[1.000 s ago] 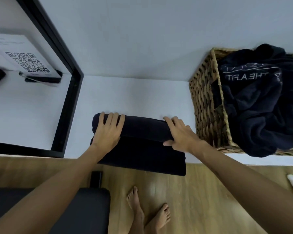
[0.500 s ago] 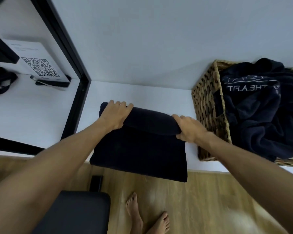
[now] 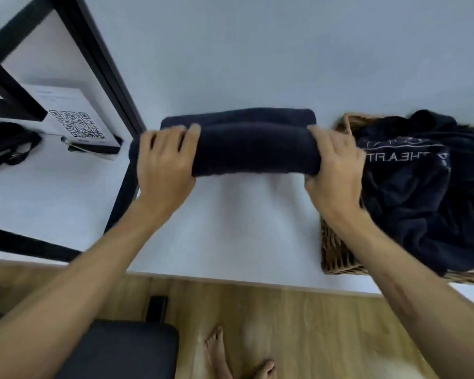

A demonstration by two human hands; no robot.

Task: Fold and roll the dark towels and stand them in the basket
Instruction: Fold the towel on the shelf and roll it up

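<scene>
A dark navy towel (image 3: 253,150) lies across the white table (image 3: 230,228) as a thick roll, with a short flat strip of it still showing on the far side. My left hand (image 3: 163,165) wraps over the roll's left end. My right hand (image 3: 333,170) wraps over its right end. At the right stands a wicker basket (image 3: 337,253) holding a heap of loose dark towels (image 3: 422,192), one with white lettering. The basket's far rim is partly hidden by the heap.
A black frame (image 3: 104,67) rises at the left of the table, with a QR-code sign (image 3: 77,127) and a black bag (image 3: 6,149) beyond it. A dark stool (image 3: 115,351) and bare feet (image 3: 230,359) are on the wooden floor below the table edge.
The roll has travelled away from the table's front edge toward the wall and grown thicker. Both hands moved with it; the flat part near me is gone.
</scene>
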